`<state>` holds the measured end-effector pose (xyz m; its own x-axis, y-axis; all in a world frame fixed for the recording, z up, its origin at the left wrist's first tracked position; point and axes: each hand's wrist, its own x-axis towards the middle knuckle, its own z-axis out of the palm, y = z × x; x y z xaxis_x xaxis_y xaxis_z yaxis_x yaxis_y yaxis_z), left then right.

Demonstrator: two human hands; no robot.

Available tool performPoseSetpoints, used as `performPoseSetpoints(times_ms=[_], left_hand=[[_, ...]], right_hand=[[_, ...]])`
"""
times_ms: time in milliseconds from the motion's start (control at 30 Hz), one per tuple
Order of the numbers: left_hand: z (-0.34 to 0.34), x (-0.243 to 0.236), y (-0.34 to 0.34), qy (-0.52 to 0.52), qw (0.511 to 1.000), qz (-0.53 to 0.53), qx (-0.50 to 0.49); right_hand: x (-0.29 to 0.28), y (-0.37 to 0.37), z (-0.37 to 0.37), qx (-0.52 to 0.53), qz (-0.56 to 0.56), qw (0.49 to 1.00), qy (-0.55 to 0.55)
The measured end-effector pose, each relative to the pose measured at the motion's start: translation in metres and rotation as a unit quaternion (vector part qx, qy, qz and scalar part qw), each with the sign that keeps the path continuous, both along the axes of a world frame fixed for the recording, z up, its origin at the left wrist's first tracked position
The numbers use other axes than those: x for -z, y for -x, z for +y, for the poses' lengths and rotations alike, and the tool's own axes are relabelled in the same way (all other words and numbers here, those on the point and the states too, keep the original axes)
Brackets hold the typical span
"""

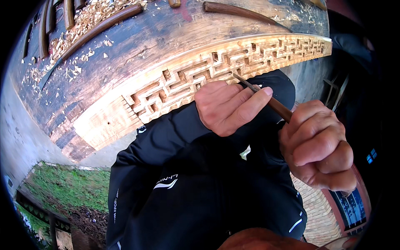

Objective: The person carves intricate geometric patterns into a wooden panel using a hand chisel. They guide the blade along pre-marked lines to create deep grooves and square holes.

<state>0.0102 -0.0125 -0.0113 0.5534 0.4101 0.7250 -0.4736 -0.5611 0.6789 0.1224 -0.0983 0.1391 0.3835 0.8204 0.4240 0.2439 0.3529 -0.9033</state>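
Observation:
A long pale wooden board [109, 121] lies along the bench's near edge, its face carved with an angular, maze-like lattice of raised bars and recesses. Over its near edge slants a carving chisel [280, 109] with a thin dark blade and a brown wooden handle. The blade's tip is at the lattice, near the middle of the board. My left hand [228, 109] is closed around the blade end, its knuckles close against the board's edge. Further back, my right hand [318, 146] is wrapped in a fist round the handle, whose rear end is hidden in the palm.
Beneath the board is a worn, dark-stained workbench [146, 26]. Curled wood shavings [110, 12] heap at its far left. Around them lie a long-handled carving tool [100, 31] and several more wooden handles [43, 33]. Another curved-handle tool [246, 15] lies beyond the board.

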Motion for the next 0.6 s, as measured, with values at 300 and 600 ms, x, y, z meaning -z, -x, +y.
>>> performPoseSetpoints(times_ms=[300,600], left_hand=[[-0.0030,0.0026,0.0021,0.010,1.000,0.011,-0.013],[-0.0021,0.0027,-0.0007,0.006,1.000,0.003,-0.022]], right_hand=[[0.0084,0.0027,0.0099,-0.002,-0.010,1.000,-0.018],[0.0042,-0.0001,0.0059,-0.009,-0.007,1.000,0.015]])
